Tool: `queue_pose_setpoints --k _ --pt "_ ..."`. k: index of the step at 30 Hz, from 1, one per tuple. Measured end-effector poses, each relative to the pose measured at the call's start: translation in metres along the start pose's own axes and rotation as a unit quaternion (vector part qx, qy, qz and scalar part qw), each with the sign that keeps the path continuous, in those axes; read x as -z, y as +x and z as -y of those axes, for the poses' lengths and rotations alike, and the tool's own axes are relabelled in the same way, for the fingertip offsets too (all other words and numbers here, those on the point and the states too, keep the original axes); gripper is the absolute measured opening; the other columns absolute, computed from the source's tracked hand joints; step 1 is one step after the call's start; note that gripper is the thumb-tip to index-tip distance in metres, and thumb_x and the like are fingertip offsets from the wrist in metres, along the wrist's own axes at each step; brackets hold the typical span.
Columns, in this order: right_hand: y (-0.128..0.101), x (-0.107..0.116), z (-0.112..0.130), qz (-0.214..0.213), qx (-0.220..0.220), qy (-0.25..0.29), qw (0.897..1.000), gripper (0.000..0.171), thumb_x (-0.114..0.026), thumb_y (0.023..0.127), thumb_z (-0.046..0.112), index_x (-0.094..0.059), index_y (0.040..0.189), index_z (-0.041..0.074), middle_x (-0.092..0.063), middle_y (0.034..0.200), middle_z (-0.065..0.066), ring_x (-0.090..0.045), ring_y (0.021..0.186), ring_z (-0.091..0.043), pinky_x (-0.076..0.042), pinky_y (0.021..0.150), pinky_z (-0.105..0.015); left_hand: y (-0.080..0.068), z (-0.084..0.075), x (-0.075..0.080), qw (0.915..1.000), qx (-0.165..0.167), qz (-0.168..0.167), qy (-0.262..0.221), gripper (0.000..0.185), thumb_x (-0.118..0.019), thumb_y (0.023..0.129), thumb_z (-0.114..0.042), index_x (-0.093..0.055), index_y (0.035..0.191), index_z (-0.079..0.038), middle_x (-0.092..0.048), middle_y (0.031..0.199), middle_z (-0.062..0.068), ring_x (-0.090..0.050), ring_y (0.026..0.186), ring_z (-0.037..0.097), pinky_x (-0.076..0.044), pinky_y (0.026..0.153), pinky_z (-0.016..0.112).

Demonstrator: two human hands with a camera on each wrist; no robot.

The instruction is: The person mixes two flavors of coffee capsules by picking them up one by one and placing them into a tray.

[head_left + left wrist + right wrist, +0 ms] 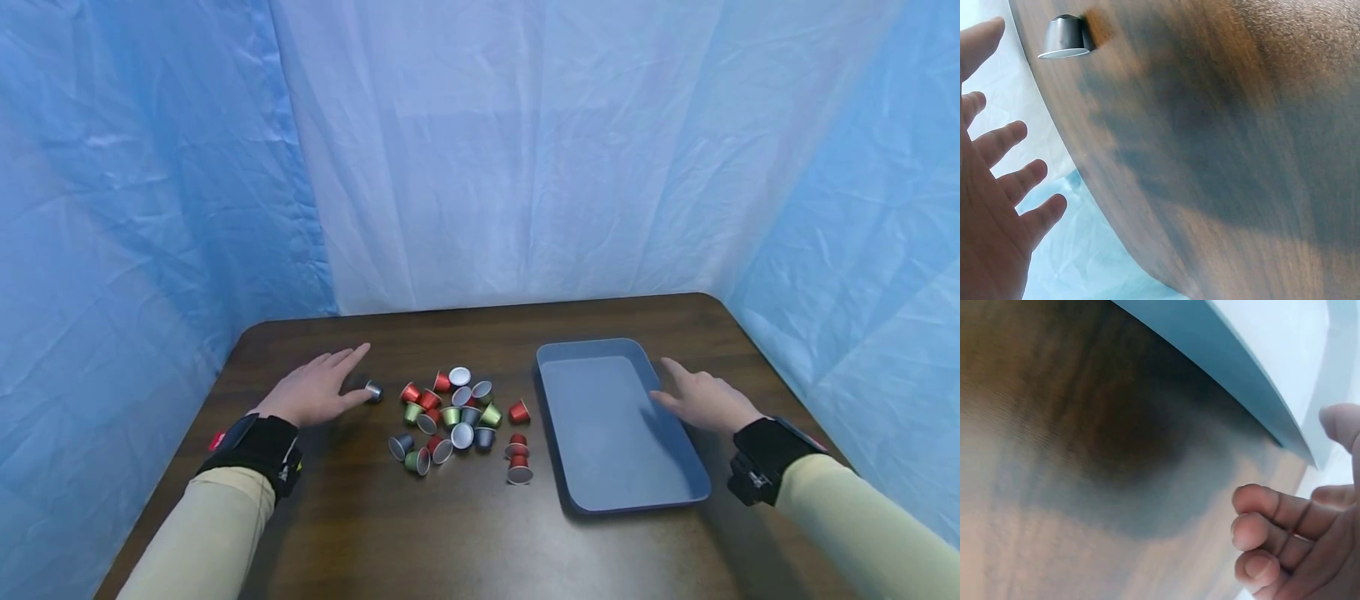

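Note:
My left hand (318, 388) hovers over the left side of the table, fingers spread and nothing held. Near its thumb tip lies a dark grey coffee capsule (374, 392); in the left wrist view this capsule (1066, 37) sits on the wood, apart from the fingers. My right hand (708, 400) is beside the right rim of a blue-grey tray (600, 492), thumb and index finger extended toward it. In the right wrist view its other fingers (1257, 531) are loosely curled around nothing. The tray holds no capsules.
Several red, green, grey and dark capsules lie in a loose cluster mid-table, among them a green capsule (491, 415). A red capsule (519, 412) and two more reds lie between cluster and tray. Blue-white sheets (525, 167) hang around the dark wooden table (450, 550).

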State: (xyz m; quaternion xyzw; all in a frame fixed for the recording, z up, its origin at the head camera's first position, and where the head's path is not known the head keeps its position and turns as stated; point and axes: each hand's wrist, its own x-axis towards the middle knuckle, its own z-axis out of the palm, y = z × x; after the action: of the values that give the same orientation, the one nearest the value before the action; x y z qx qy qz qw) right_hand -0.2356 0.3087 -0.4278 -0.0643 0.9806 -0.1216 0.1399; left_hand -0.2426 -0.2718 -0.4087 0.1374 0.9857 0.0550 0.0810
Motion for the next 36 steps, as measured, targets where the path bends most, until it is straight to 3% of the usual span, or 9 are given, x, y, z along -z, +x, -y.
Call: queue_pose_setpoints --k 11,18,27,36 --pt "-0.009 -0.015 0.003 0.015 -0.019 0.022 0.999 0.077 -0.060 0.100 0.037 -0.030 0.150 -0.014 -0.049 0.138 -0.041 -0.058 0.120 -0.054 -0.048 0.095 -0.064 0.001 0.001 -0.010 0.9997 0.010 0.022 0.001 0.079 -0.071 0.096 -0.040 -0.033 0.161 -0.017 -0.043 0.156 0.023 -0.035 0.143 0.049 -0.033 0.108 0.071" --pt "-0.013 -0.022 0.005 0.018 -0.025 0.040 0.999 0.073 -0.060 0.101 0.030 -0.028 0.150 -0.015 -0.046 0.140 -0.043 -0.058 0.121 -0.053 -0.050 0.094 -0.062 0.005 -0.001 -0.019 0.9996 -0.010 -0.003 0.028 0.074 -0.073 0.095 -0.036 -0.041 0.157 -0.014 -0.052 0.148 0.020 -0.045 0.135 0.045 -0.040 0.106 0.066" --pt "-0.014 -0.027 0.005 0.021 -0.035 0.050 0.998 0.067 -0.056 0.100 0.019 -0.028 0.149 -0.017 -0.046 0.138 -0.044 -0.060 0.117 -0.051 -0.051 0.093 -0.061 0.008 -0.007 -0.026 0.9943 -0.048 -0.052 0.080 0.070 -0.078 0.091 -0.033 -0.049 0.152 -0.011 -0.053 0.140 0.020 -0.051 0.126 0.042 -0.047 0.102 0.060" --pt "-0.012 -0.030 0.005 0.019 -0.041 0.057 0.997 0.063 -0.053 0.100 0.015 -0.028 0.147 -0.020 -0.045 0.139 -0.045 -0.055 0.122 -0.054 -0.049 0.096 -0.062 0.015 -0.011 -0.032 0.9901 -0.067 -0.055 0.111 0.063 -0.079 0.091 -0.032 -0.057 0.146 -0.010 -0.057 0.133 0.015 -0.052 0.124 0.038 -0.047 0.103 0.058"
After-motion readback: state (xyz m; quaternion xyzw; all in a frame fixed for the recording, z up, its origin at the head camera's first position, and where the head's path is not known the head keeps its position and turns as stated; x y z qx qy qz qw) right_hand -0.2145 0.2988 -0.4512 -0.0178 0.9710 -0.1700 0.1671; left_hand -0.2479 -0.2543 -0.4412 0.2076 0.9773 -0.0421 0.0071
